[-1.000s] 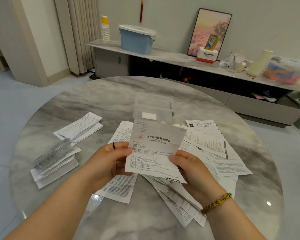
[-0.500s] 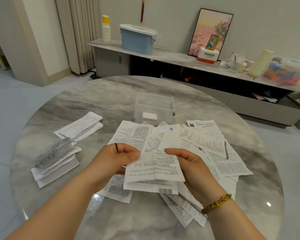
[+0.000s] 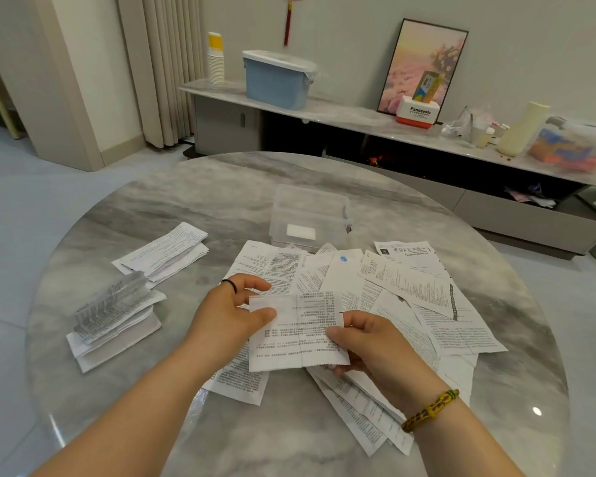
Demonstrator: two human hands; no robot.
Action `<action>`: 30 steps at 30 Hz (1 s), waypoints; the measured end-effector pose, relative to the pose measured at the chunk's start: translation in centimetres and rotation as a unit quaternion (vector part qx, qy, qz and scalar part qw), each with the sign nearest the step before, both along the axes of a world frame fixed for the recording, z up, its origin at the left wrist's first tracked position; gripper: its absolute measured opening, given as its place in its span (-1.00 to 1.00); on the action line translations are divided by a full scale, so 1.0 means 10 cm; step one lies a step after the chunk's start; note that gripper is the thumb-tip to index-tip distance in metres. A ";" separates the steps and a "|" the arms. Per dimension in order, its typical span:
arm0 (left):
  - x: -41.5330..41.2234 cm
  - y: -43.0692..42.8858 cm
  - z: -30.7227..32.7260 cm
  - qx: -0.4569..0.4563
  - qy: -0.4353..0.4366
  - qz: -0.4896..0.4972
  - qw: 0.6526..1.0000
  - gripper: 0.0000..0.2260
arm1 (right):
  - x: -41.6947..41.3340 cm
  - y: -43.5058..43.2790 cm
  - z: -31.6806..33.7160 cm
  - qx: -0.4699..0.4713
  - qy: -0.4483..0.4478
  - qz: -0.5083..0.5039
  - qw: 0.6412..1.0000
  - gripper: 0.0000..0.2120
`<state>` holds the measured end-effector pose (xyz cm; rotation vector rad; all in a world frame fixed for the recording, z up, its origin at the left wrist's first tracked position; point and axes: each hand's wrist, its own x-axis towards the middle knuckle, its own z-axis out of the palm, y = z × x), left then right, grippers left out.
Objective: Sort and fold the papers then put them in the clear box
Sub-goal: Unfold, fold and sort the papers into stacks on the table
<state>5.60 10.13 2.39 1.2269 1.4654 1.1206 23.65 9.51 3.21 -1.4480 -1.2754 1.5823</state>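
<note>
Both hands hover over the loose leaflets (image 3: 410,290): left hand (image 3: 231,311) and right hand (image 3: 369,342) pinch a folded leaflet (image 3: 300,335) with curled fingers.

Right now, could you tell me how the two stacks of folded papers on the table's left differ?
The near stack is thicker, and its top sheet springs up; the far stack is thinner and lies flat. Both are folded printed papers on the marble table.
</note>
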 end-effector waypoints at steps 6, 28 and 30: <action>0.00 0.00 -0.04 -0.013 0.021 -0.046 0.999 -0.79 | -0.01 0.03 -0.03 0.034 -0.035 -0.043 0.998 -0.80; -1.46 -0.11 -0.04 -0.065 0.209 0.210 0.953 -0.78 | -0.24 0.08 -0.11 0.015 -0.059 -0.068 0.996 -0.83; -1.49 -0.11 -0.10 -0.088 0.225 0.170 0.955 -0.83 | -0.29 0.11 -0.12 0.009 -0.054 -0.069 0.996 -0.83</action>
